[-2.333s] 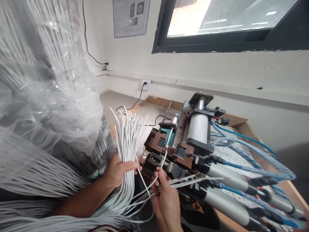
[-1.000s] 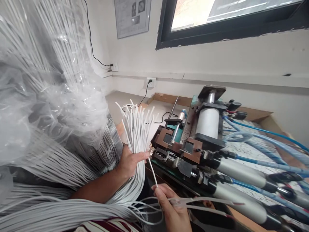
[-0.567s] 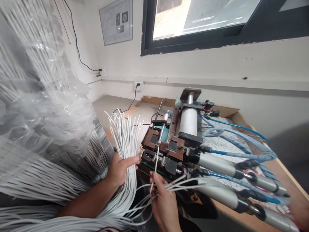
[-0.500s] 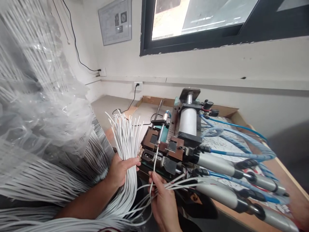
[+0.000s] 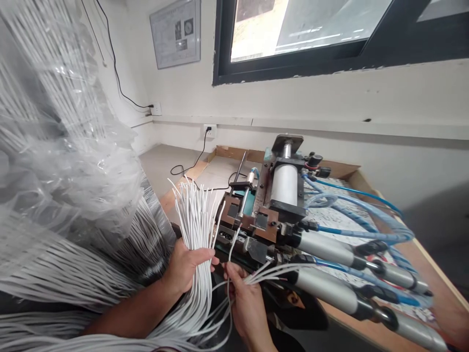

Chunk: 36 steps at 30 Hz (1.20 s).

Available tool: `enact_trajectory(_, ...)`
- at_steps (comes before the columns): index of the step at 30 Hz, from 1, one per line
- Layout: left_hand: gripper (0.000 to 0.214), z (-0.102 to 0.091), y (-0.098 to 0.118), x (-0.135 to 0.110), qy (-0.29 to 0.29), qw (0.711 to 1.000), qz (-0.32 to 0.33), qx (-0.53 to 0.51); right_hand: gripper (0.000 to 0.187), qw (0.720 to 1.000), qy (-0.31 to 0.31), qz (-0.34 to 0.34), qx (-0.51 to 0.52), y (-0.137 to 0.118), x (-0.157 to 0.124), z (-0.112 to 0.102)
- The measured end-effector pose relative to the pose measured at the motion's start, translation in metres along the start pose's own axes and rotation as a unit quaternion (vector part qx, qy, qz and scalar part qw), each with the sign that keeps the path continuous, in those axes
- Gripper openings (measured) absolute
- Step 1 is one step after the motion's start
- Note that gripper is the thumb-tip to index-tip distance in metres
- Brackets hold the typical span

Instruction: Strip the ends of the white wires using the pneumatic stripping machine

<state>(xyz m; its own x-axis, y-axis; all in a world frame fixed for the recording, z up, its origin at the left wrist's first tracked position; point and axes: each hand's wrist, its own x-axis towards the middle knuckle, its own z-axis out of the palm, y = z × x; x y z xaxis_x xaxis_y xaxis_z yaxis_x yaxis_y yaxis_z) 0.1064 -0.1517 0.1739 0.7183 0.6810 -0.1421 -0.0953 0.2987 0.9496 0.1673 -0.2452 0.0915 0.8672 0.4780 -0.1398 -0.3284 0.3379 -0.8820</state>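
Note:
My left hand (image 5: 188, 266) is wrapped round a thick bundle of white wires (image 5: 196, 215) whose cut ends fan upward. My right hand (image 5: 245, 298) pinches a single white wire (image 5: 233, 240); its tip reaches up to the front of the small pneumatic machine (image 5: 256, 220). Several more white wires (image 5: 273, 271) lie across my right fingers and point right over the machine's grey cylinders (image 5: 326, 249).
A large mass of white wires in clear plastic wrap (image 5: 66, 161) fills the left side. Blue air hoses (image 5: 359, 215) run from the machine along the wooden bench (image 5: 432, 274). A black cable (image 5: 198, 161) leads to a wall socket (image 5: 209, 130) below a dark-framed window.
My right hand pulled a wire down and away from the machine, then brought one back up to its front. My left hand kept hold of the bundle and moved slightly right.

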Motion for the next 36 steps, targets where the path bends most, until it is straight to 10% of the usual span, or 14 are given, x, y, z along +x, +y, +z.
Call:
enact_trajectory(6, 0.027, -0.001, -0.004, -0.007, 0.002, 0.999, -0.029, -0.035, 0.034, 0.951, -0.048, -0.017, -0.304, 0.073, 0.002, -0.055)
enact_trajectory(9, 0.026, -0.001, -0.009, -0.010, 0.002, 0.998, -0.048, -0.039, 0.027, 0.945, -0.017, -0.018, -0.326, 0.068, -0.002, -0.062)
enact_trajectory(17, 0.010, 0.005, -0.011, -0.019, -0.080, 0.996, 0.016, -0.033, 0.025, 0.987, -0.116, -0.097, -0.063, -0.033, -0.008, 0.006)
enact_trajectory(36, 0.021, -0.001, -0.011, -0.018, 0.031, 0.999, -0.039, -0.020, 0.030, 0.990, -0.024, 0.069, 0.118, -0.033, -0.007, 0.010)
